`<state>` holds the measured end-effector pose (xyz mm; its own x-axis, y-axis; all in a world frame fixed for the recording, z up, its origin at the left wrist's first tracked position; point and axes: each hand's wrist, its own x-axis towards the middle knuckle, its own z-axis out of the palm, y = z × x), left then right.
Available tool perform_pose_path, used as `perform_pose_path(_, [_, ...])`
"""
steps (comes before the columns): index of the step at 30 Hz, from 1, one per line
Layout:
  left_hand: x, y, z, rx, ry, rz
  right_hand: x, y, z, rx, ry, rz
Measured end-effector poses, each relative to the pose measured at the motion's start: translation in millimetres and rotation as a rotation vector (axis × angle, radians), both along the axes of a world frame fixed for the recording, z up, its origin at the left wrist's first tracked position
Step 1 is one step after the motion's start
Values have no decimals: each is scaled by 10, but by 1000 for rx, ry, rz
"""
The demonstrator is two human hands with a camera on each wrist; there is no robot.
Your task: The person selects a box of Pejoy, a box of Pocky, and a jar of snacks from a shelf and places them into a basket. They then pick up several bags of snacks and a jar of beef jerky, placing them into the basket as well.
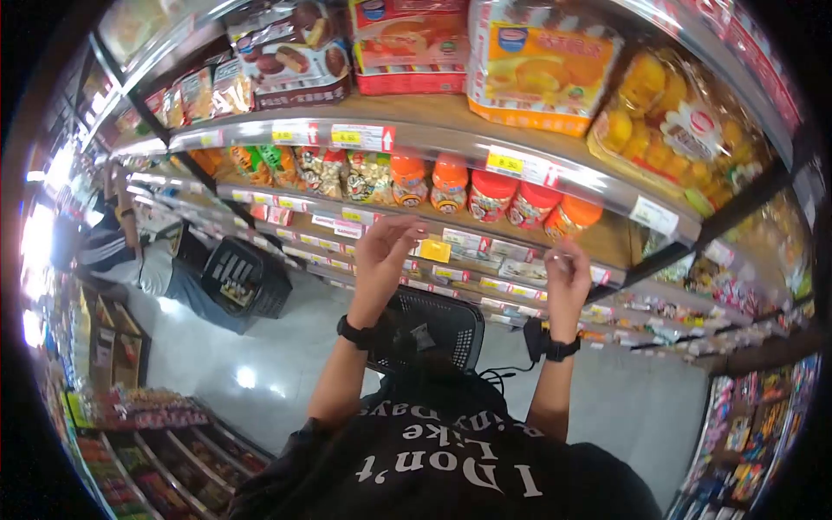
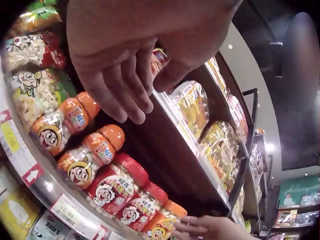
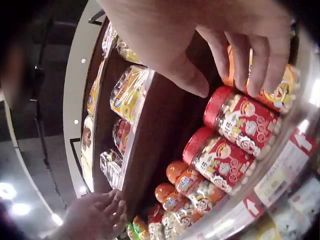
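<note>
Jars (image 1: 492, 194) of small pale balls, two with red lids between orange-lidded ones, stand in a row on the wooden shelf (image 1: 622, 241) in front of me. My left hand (image 1: 387, 253) is raised before the row, fingers loosely bent and spread a little, holding nothing. My right hand (image 1: 568, 276) hangs near the orange-lidded jar (image 1: 573, 215) at the right end, fingers relaxed and slightly bent, with nothing gripped; I can't tell whether a fingertip touches that jar. Clear bags (image 1: 368, 176) of similar balls stand left of the jars, and price labels (image 1: 518, 166) line the shelf edge above. Large bread and cake packs (image 1: 542, 74) sit on the upper shelf (image 1: 416, 107). Below, between my forearms, I see a black basket (image 1: 477, 334). Off to the left is another person (image 1: 159, 263) in jeans, beside a second black basket (image 1: 272, 293).
</note>
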<state>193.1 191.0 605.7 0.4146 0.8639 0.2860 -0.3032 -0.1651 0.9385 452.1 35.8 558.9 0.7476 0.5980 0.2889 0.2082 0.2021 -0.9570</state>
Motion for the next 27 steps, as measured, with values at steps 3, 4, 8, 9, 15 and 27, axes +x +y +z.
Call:
perform_pose_path(3, [251,-5,-9,91,79,-127,57,107,263,-138,-495,-441])
perform_pose_path(4, [313,-21,7,119,62,-170,136,169,318,-171,-621,-498])
perform_pose_path(8, [418,-87,38,136,13,-335,506,375,271,-127,-606,-343])
perform_pose_path(9, [421,-85,40,133,18,-366,580,404,216,-62,-475,-214])
perform_pose_path(15, [410,-62,-48,45,6,-486,574,270,207,-90,-389,-308])
perform_pose_path(27, [597,-568,-307,-322,-79,-688,-777,-274,203,-30,176,38])
